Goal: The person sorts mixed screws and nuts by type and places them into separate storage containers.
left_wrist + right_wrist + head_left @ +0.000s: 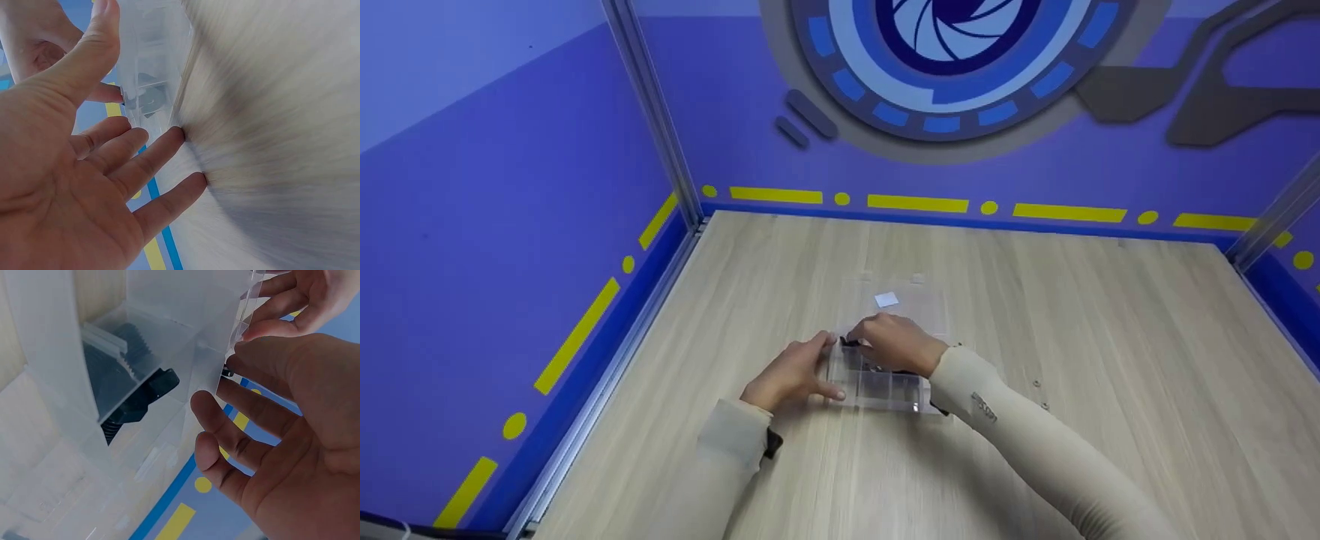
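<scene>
A clear plastic compartment box (874, 386) lies on the table, its lid (919, 304) folded back flat. Along the left wall, my left hand (795, 371) is spread with extended fingers, thumb near the front corner and fingertips near the back corner. My right hand (896, 341) reaches over the box from the right. Thumb and index finger pinch a small black piece (226, 371) at the back left compartment; the fingers hide most of it. Black threaded bolts (143, 399) fill another compartment in the right wrist view.
A white label (886, 299) sits on the lid. Two small ring-like parts (1036, 383) lie on the wooden table (1110, 337) right of the box. Purple panels (547, 187) with metal frame posts (652, 105) border the table.
</scene>
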